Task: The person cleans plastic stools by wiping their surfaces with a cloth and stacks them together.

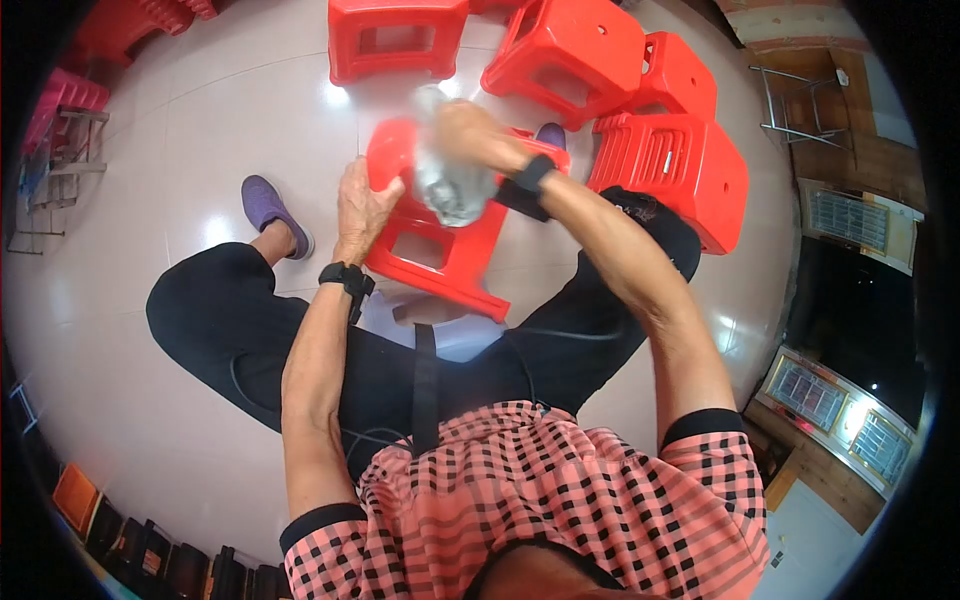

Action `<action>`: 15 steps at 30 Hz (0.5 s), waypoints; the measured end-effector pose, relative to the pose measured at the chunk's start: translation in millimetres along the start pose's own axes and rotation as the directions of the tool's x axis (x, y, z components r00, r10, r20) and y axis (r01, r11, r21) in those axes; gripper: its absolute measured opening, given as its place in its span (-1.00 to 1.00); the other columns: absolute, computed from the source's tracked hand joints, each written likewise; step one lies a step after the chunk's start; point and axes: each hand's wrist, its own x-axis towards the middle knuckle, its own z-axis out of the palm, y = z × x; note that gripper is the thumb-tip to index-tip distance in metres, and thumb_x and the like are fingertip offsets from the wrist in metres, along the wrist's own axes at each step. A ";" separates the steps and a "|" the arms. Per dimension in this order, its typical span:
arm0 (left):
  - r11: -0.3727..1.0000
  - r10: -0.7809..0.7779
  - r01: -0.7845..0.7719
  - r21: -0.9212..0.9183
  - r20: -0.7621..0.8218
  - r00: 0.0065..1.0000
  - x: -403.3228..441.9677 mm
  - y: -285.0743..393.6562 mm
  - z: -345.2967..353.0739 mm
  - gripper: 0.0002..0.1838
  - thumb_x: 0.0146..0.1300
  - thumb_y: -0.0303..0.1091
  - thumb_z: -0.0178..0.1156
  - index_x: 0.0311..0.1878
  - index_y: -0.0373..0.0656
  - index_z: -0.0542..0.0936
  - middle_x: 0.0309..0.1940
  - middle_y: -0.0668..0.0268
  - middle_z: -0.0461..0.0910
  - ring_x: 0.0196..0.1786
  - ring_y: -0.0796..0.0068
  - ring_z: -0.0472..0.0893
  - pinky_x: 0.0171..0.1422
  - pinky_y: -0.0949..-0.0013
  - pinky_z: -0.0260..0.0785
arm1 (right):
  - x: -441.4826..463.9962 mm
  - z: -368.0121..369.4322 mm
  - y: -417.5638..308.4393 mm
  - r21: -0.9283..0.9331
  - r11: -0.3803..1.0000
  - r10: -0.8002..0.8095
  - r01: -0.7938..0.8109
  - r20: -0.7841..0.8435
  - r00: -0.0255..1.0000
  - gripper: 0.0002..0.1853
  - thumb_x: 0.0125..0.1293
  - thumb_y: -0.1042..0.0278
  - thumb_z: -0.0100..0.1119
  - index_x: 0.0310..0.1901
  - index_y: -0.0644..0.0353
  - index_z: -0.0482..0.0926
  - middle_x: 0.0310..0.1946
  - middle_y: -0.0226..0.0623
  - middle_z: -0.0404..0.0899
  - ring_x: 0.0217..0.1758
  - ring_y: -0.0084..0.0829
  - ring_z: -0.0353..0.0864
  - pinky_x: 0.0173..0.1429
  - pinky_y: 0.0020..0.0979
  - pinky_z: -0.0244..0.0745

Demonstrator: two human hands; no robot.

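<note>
A red plastic stool (465, 262) lies tilted between my knees, its open leg frame toward me. My left hand (363, 205) is closed on the stool's left edge, with the thumb over the rim. My right hand (476, 137), smeared by motion, holds a crumpled grey-white cloth (452, 196) against the stool's upper side. The cloth hangs below my fingers and covers part of the stool. Underneath me, a pale plastic seat (455, 335) shows between my thighs.
Stacked red stools (685, 175) stand close by my right knee. Another red stool (395, 35) is straight ahead, with more red stools (575, 60) ahead to the right. Metal racks (70, 160) line the left side. Black boxes (185, 570) sit at lower left on the tiled floor (180, 140).
</note>
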 end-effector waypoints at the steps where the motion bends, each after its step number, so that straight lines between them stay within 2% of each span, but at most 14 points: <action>1: 1.000 -0.012 0.012 0.018 0.011 1.000 -1.8 -4.1 5.8 -0.65 0.03 -0.32 0.27 -0.18 -0.35 0.46 -0.31 -0.08 0.49 -0.19 -0.11 0.49 -0.06 0.03 0.36 | 23.6 26.1 -0.2 0.019 0.994 -0.105 0.106 -0.055 0.993 -0.76 0.13 0.28 0.11 -0.24 0.26 0.53 -0.37 0.03 0.57 -0.25 0.01 0.58 -0.20 -0.05 0.46; 3: 0.998 -0.033 0.032 0.050 0.037 0.999 -6.5 -11.6 19.0 -0.64 0.03 -0.34 0.27 -0.14 -0.35 0.47 -0.29 -0.09 0.49 -0.17 -0.13 0.49 -0.05 0.02 0.35 | 62.7 47.8 -21.1 0.197 0.978 -0.071 0.075 -0.027 0.997 -0.69 0.14 0.24 0.16 -0.14 0.22 0.66 -0.13 0.09 0.62 -0.03 0.00 0.63 0.05 -0.12 0.53; 5: 1.000 -0.003 0.004 -0.028 0.033 0.999 -9.1 -7.4 16.6 -0.68 0.08 -0.34 0.25 -0.15 -0.33 0.50 -0.34 -0.07 0.52 -0.22 -0.13 0.52 -0.11 0.03 0.37 | 68.7 48.5 -41.6 0.168 0.956 -0.229 0.239 -0.078 0.970 -0.73 0.14 0.30 0.14 -0.12 0.07 0.68 -0.12 -0.01 0.64 0.02 -0.04 0.61 0.08 -0.14 0.51; 8: 0.994 -0.001 0.002 -0.108 0.010 1.000 -6.1 -7.0 14.8 -0.69 0.12 -0.25 0.25 -0.20 -0.30 0.53 -0.35 -0.07 0.59 -0.28 -0.09 0.58 -0.16 0.05 0.41 | 54.2 39.4 -54.3 0.068 0.985 -0.160 0.162 -0.029 0.987 -0.71 0.11 0.34 0.13 -0.11 -0.02 0.68 -0.12 -0.08 0.65 0.03 -0.08 0.60 0.08 -0.14 0.49; 11: 0.995 -0.088 0.088 0.036 -0.004 0.996 -6.8 -7.9 15.3 -0.63 0.09 -0.17 0.28 -0.21 -0.32 0.54 -0.34 -0.09 0.59 -0.26 -0.07 0.60 -0.14 0.07 0.42 | 20.6 29.4 -20.7 0.147 0.940 -0.271 0.308 -0.225 0.936 -0.72 0.08 0.36 0.13 -0.14 0.18 0.61 -0.24 -0.10 0.61 -0.16 -0.09 0.59 -0.05 -0.09 0.45; 12: 0.984 -0.149 0.147 0.097 0.015 0.989 -6.6 -6.1 11.5 -0.59 0.06 -0.13 0.29 -0.24 -0.34 0.55 -0.33 -0.11 0.58 -0.24 -0.08 0.60 -0.12 0.07 0.42 | -2.1 10.9 -17.2 0.089 0.976 -0.174 0.200 -0.243 0.954 -0.73 0.09 0.37 0.06 -0.18 0.06 0.67 -0.16 -0.04 0.65 -0.01 -0.08 0.62 0.04 -0.10 0.50; 13: 0.980 -0.178 0.175 0.098 0.017 0.984 -5.7 -6.0 7.5 -0.57 0.04 -0.13 0.31 -0.23 -0.35 0.53 -0.30 -0.12 0.57 -0.22 -0.10 0.58 -0.10 0.05 0.42 | -10.4 11.0 4.5 -0.028 0.988 -0.151 0.149 -0.250 0.956 -0.72 0.12 0.39 0.01 -0.18 0.09 0.66 -0.22 -0.03 0.65 -0.05 -0.06 0.63 0.03 -0.08 0.51; 14: 0.974 -0.207 0.204 0.102 0.020 0.978 -4.3 -8.0 2.3 -0.55 0.02 -0.13 0.32 -0.22 -0.36 0.52 -0.28 -0.13 0.55 -0.19 -0.11 0.56 -0.07 0.03 0.41 | -15.9 9.2 32.6 -0.132 0.988 -0.105 0.085 -0.147 0.984 -0.72 0.14 0.39 -0.01 -0.16 0.09 0.66 -0.22 -0.02 0.64 -0.08 -0.05 0.64 0.01 -0.07 0.53; 15: 0.967 -0.236 0.232 0.108 0.020 0.972 -1.9 -12.9 -2.6 -0.53 0.00 -0.13 0.33 -0.21 -0.38 0.50 -0.25 -0.14 0.54 -0.16 -0.13 0.54 -0.05 0.01 0.41 | -38.1 -9.7 43.5 -0.121 0.993 -0.001 -0.015 -0.132 0.991 -0.72 0.14 0.39 -0.02 -0.16 0.09 0.65 -0.21 -0.02 0.64 -0.09 -0.05 0.64 0.01 -0.08 0.53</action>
